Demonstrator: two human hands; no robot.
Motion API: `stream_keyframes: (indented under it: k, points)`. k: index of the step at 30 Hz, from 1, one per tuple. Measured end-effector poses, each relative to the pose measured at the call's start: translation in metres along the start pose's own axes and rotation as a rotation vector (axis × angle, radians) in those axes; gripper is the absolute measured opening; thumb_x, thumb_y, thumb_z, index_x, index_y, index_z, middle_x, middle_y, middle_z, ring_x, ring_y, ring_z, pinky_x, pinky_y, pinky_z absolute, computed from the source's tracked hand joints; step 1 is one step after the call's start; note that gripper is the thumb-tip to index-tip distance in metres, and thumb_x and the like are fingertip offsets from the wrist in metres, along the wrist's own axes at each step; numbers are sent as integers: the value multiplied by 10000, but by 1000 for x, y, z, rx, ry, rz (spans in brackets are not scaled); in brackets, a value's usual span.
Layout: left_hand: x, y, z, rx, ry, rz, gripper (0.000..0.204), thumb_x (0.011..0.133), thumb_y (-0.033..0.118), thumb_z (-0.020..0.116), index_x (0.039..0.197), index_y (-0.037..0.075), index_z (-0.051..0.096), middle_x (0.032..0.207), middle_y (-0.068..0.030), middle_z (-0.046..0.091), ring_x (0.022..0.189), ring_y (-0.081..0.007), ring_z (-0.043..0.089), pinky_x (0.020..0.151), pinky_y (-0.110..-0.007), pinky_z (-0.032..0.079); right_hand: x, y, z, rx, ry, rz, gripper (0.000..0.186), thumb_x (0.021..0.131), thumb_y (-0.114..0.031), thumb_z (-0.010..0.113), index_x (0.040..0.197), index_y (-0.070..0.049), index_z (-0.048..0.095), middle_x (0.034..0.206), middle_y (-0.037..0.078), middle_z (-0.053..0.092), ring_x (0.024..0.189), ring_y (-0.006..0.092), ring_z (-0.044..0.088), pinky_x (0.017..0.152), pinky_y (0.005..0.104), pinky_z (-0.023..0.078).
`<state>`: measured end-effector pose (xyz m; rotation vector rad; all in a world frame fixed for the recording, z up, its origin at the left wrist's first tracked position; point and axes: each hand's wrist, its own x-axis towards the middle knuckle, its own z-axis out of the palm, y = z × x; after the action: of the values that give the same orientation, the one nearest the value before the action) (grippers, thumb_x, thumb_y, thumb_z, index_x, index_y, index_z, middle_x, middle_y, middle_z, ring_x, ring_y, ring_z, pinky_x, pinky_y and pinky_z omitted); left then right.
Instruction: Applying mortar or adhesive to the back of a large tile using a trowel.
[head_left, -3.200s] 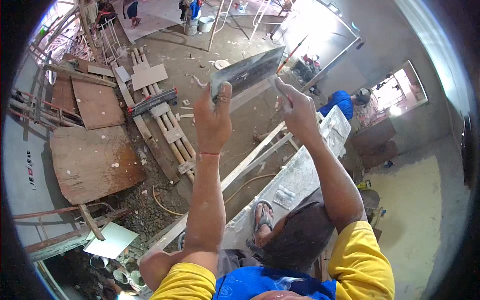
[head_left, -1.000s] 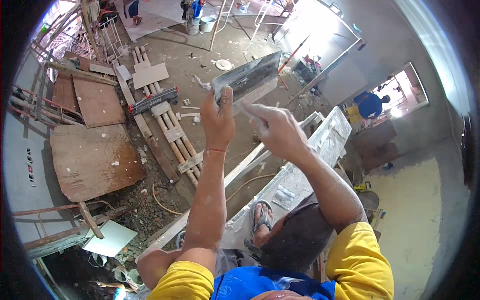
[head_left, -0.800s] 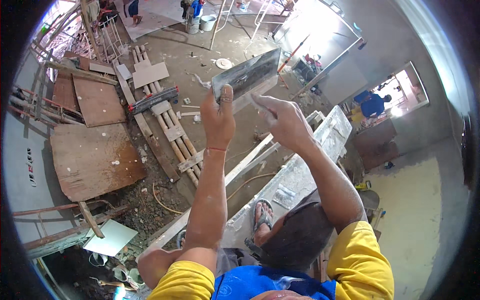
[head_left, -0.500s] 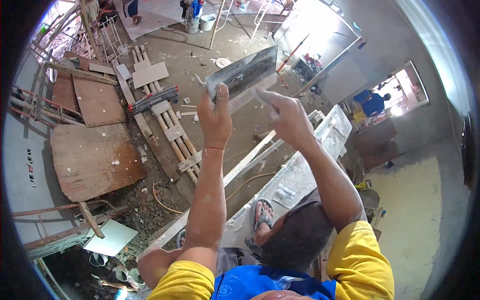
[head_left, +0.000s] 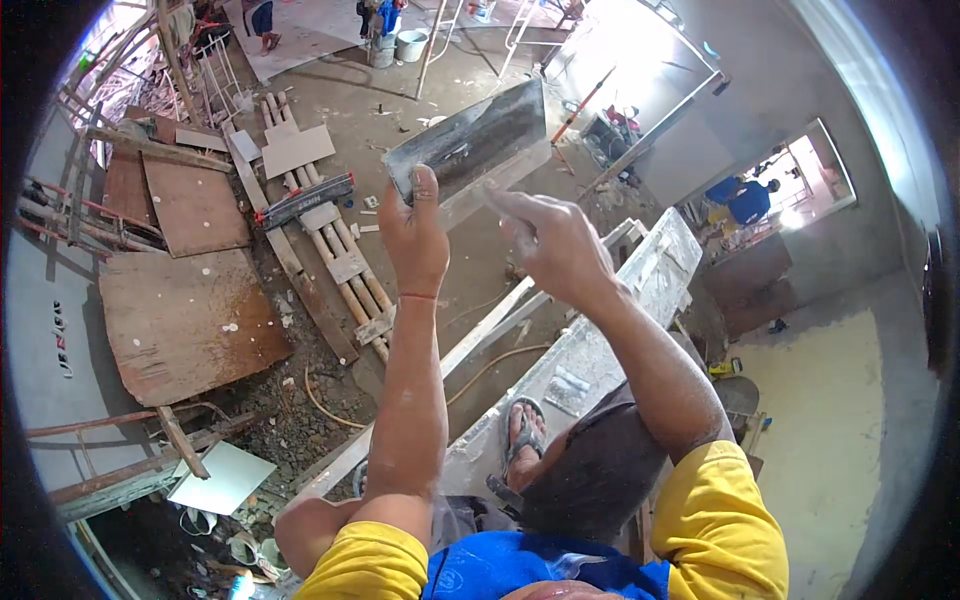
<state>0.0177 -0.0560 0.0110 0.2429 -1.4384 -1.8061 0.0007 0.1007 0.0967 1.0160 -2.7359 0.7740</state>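
My left hand (head_left: 413, 230) grips a rectangular, grey-smeared metal plate (head_left: 480, 130), like a trowel blade, by its left end, thumb lying on the face. A paler strip runs along the plate's lower edge. My right hand (head_left: 560, 250), whitened with dust, is just below that edge, its index finger stretched toward it and the other fingers loosely bent, with nothing visible held. Whether the fingertip touches the plate I cannot tell. Beneath my arms, my sandalled foot (head_left: 525, 440) rests on a plaster-covered plank (head_left: 655, 260).
Bamboo poles (head_left: 350, 280) under a grey-and-red tool case (head_left: 305, 200), and plywood sheets (head_left: 190, 320) lie to the left. Ahead are a bucket (head_left: 410, 45), metal stands and a person's legs (head_left: 268, 38). A co-worker in blue (head_left: 750, 200) is by the window at right. A hose (head_left: 330, 410) crosses the ground.
Earlier both hands held the plate. My right hand has since moved off its right end to below its edge. In the last second the plate and left hand shifted up and leftward.
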Motion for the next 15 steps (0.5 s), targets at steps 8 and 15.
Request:
stream_keyframes:
  k: [8,15]
  points:
    - [1,-11,-2,-22,6,-18,395,1049,386,583,1120,1,637,993,-10,618,913,-128,496,857,-299,424,-5,4,6,-54,-18,7,470,916,-71,563,1353,-219,650,1114,171,725,979,349,713,870,449,566]
    - [1,-15,0,-130,57,-84,377,1052,339,585,1093,-30,652,987,-38,648,917,-117,516,857,-309,441,0,8,4,-37,58,64,447,912,-42,577,1339,-152,653,1090,194,722,966,338,718,869,413,560]
